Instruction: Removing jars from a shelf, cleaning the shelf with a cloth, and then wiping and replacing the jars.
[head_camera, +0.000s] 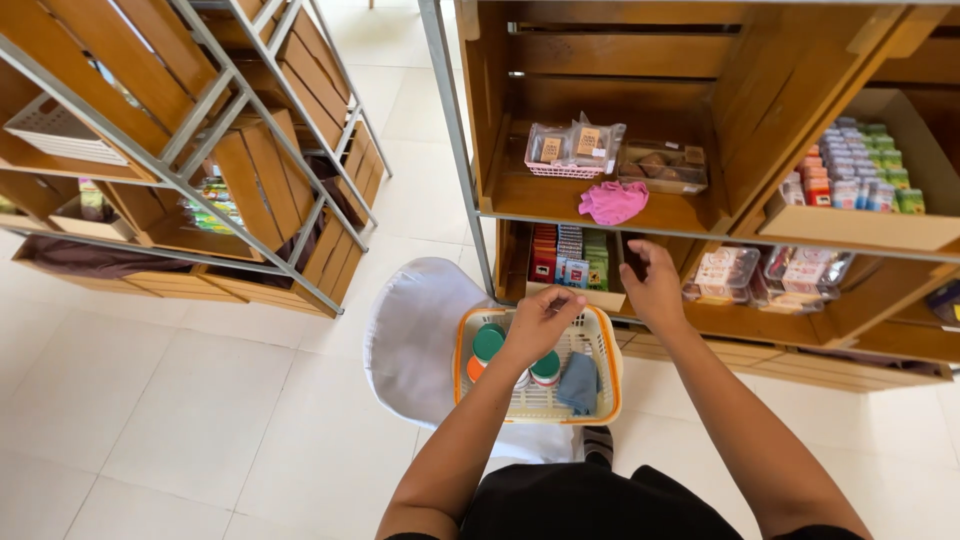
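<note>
My left hand (541, 322) hovers over an orange-rimmed white basket (603, 342) that rests on a white chair (415, 335); its fingers are curled, and whether they grip anything is hidden. In the basket lie green- and orange-lidded jars (487, 344) and a blue cloth (579, 383). My right hand (654, 287) reaches into the lower wooden shelf and touches a dark item (633, 256) next to a tray of small coloured packets (570, 257). A pink cloth (611, 202) lies on the shelf above.
The wooden shelf unit (780, 90) holds clear plastic boxes (725, 272), wrapped goods in a pink tray (572, 150) and a box of coloured packets (855, 182). A second crate rack (210, 150) stands at left on the white tiled floor (160, 410).
</note>
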